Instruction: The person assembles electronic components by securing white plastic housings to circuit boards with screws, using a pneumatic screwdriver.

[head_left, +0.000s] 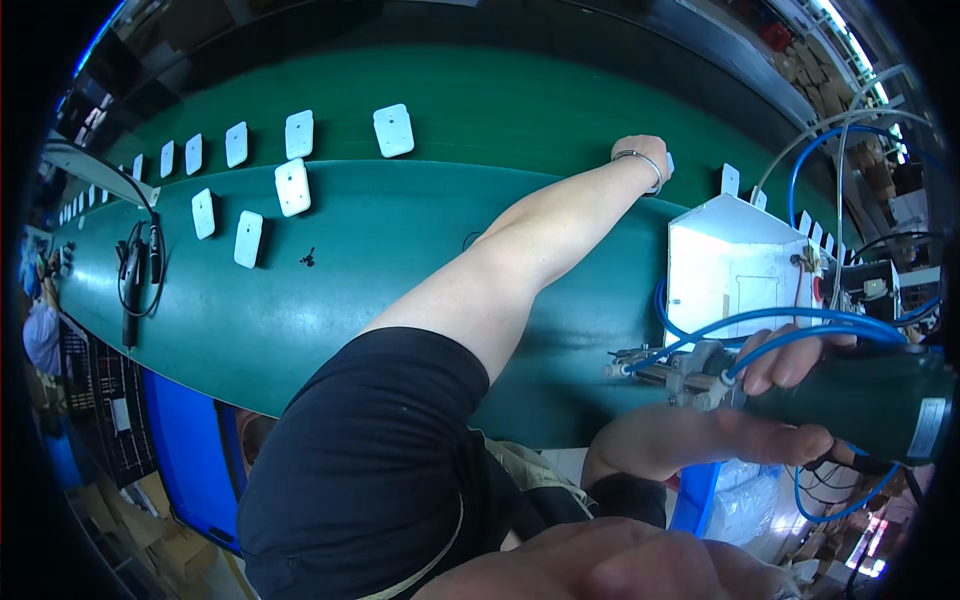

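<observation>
My left arm, in a black sleeve, reaches far across the green bench to the belt behind it. My left hand [640, 150], with a metal bracelet at the wrist, curls closed there. A pale edge of a white rounded case [671, 163] shows at its right side; the fingertips are hidden. At the right, my right hand [785, 405] is bent around the near end of a dark green cylindrical machine body [860, 400]. Its fingers lie above and its thumb below, beside metal air fittings [690, 375]. What the fingers close on is hidden.
White rounded cases [394, 131] stand in a row along the green belt [500, 110]; several more sit on the bench [400, 260]. A white open-front box [745, 260] and blue air hoses [790, 325] crowd the right. Electric screwdrivers [132, 285] hang at left, above a blue bin [190, 440].
</observation>
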`<action>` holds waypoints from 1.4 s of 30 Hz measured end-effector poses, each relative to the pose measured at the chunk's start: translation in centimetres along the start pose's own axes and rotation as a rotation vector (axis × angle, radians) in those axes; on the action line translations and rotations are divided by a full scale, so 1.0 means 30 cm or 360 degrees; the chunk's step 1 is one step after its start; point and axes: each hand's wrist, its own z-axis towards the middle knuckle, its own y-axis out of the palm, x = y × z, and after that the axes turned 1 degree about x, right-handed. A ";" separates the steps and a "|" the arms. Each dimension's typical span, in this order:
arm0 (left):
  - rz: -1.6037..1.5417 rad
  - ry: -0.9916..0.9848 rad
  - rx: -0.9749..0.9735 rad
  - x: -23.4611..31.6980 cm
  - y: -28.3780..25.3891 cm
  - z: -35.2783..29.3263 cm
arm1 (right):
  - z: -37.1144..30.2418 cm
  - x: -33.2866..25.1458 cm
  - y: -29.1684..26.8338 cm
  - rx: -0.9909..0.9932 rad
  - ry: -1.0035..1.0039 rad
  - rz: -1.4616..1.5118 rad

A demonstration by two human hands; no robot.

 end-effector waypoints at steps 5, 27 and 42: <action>-0.0242 0.0169 0.0333 -0.034 -0.112 -0.128 | -0.003 -0.008 0.020 0.0000 -0.0012 -0.0179; -0.1600 -0.0172 -0.0394 -0.648 -0.241 -1.209 | 0.008 0.135 0.331 0.0048 0.0252 0.0262; -0.1677 -0.0087 -0.0598 -0.616 -0.242 -1.209 | 0.005 0.174 0.346 0.0015 0.0215 0.0255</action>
